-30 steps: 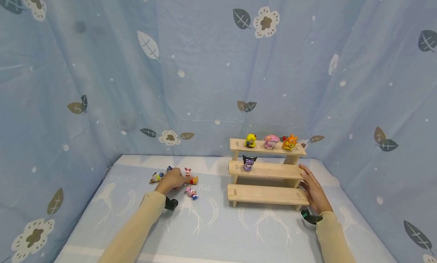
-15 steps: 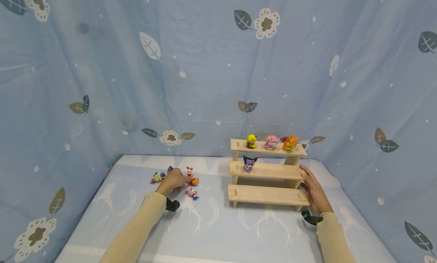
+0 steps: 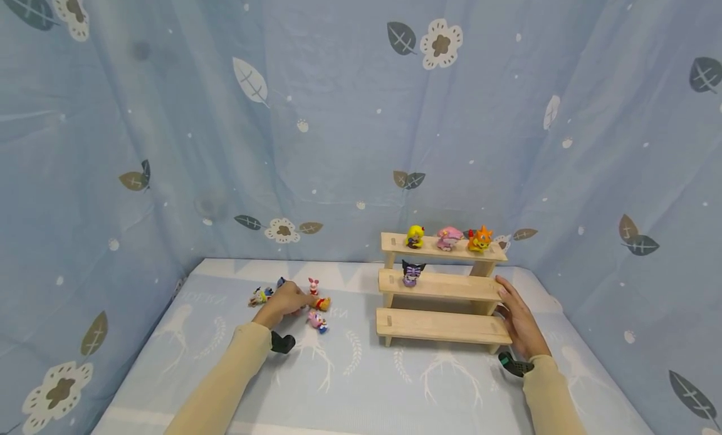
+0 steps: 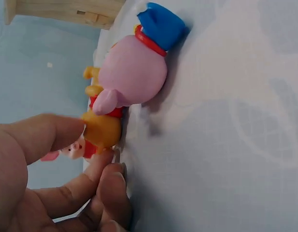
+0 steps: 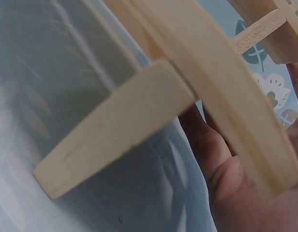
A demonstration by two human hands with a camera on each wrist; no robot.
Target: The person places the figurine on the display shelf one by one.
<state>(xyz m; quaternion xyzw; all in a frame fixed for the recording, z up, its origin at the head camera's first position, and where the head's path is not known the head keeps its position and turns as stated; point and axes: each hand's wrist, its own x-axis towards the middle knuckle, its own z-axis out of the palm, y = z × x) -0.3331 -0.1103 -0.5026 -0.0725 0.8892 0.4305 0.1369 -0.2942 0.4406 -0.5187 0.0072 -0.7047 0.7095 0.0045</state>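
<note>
My left hand point(image 3: 286, 298) is at the group of small figurines on the left of the table. Its thumb and fingertips pinch the head of a yellow bear figurine point(image 4: 103, 129) in a red shirt, which lies on the cloth. Beside it lies a pink figurine in blue point(image 4: 134, 70), and a piglet figurine point(image 3: 313, 286) stands behind. My right hand point(image 3: 521, 322) grips the right end of a three-tier wooden display stand point(image 3: 442, 325), fingers at the middle tier. The right wrist view shows part of that hand behind a wooden board point(image 5: 221, 82).
On the top tier stand a yellow-haired figurine point(image 3: 414, 237), a pink figurine point(image 3: 449, 238) and an orange figurine point(image 3: 480, 239). A purple figurine with black ears point(image 3: 412, 273) is on the middle tier's left. More figurines point(image 3: 261, 295) lie left of the left hand. Patterned curtains hang behind.
The yellow bear figurine has shifted and turned slightly under my left hand's fingers, while that hand stays nearly in place. My right hand remains at the stand. The head view has tilted slightly.
</note>
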